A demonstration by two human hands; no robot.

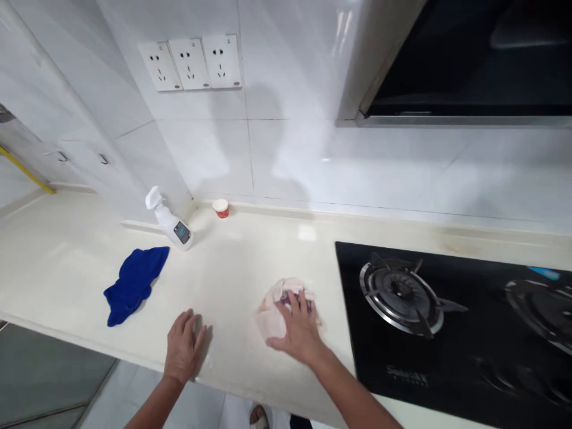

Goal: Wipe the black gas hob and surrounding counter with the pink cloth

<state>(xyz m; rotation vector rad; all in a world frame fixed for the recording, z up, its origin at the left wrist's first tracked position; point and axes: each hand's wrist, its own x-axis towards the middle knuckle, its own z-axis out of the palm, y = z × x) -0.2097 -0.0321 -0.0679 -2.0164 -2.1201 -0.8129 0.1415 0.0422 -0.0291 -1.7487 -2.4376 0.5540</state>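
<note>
A pale pink cloth (271, 317) with a purple patch lies bunched on the cream countertop (232, 262), left of the stove. My right hand (298, 330) presses down on it with the fingers bent over its top; the cloth's edges are slightly blurred. My left hand (184, 345) rests near the counter's front edge, holding nothing, its fingers loosely bent and a little apart. Further left lies a crumpled blue cloth (136, 283), apart from both hands.
A white spray bottle (172, 223) and a small red-and-white cup (221, 208) stand by the wall. On the right is a black gas stove (370, 363) with metal burners, under a dark range hood (469, 65). Wall sockets (190, 64) are above the counter.
</note>
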